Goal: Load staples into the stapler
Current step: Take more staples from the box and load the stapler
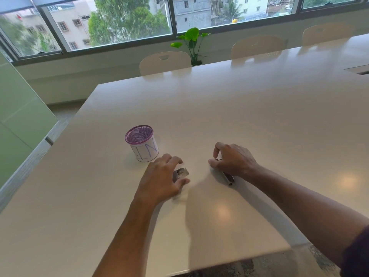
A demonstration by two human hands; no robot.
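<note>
While the mesh cup (142, 143) stands just beyond it, the left hand (159, 179) is curled over a small staple box (181, 173), fingers and thumb pinching it on the table (219, 108). Well apart to the right, the right hand (233, 159) covers the stapler (228, 177), long axis running toward the wearer; only its near end is seen. Whether it is gripped cannot be told.

Big white desk (229, 108), purple mesh cup (142, 143) with a white paper label standing on it, three white chairs (165, 62) tucked in on the far side, green leafy plant (192, 43) by the window (127, 21), trees and buildings outside
</note>
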